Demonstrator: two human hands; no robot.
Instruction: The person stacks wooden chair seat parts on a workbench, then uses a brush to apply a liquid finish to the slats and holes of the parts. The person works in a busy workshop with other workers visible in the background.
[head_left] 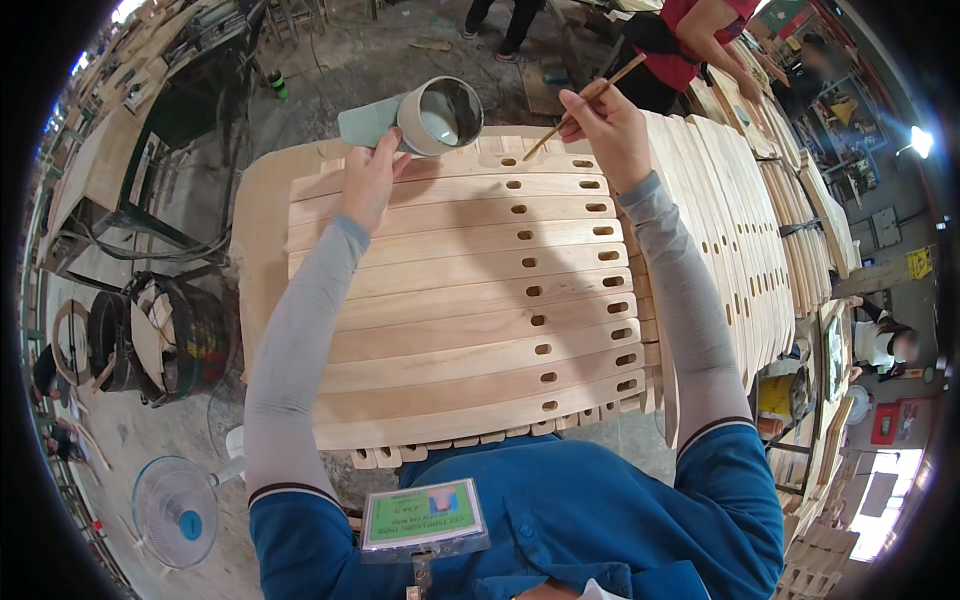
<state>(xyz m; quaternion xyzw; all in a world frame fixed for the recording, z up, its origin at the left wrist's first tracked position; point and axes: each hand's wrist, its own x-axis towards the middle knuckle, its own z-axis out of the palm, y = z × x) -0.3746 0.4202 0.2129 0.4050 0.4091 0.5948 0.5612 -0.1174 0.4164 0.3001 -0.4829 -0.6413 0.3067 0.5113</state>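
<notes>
Clasping, with the left hand (372,180), a whitish round cup (408,128) by the side bearing a flat pale green tab (368,122), at upper centre of the frame; inside, milky pale liquid (438,128). Pinching, with thumb and fingers of the right hand (612,130) closed together, a thin brown wooden stick (545,142), just right of there. Aimed down-left, toward the top row of oval slots (514,185) in pale wooden slats with rounded ends (430,290), laid side by side across the middle of the frame. Cannot tell about contact between tip and wood.

Could go wrong first at the cup: gripped from one side, mouth tilted, close to the upper edge of the slats; likely to slop over bare wood after a small wrist roll. Might also drip from the stick on the way across, or smear beside a slot through an unsteady pinch. Could brush wet wood with the light grey sleeves (300,320), or nudge slats out of line by leaning in.

As for writing: found on a white-and-green rectangular badge in clear plastic (422,515), lower centre, with a small portrait; inverted, too small to read reliably. Likewise unreadable on a small yellow sign (919,263), far right.
</notes>
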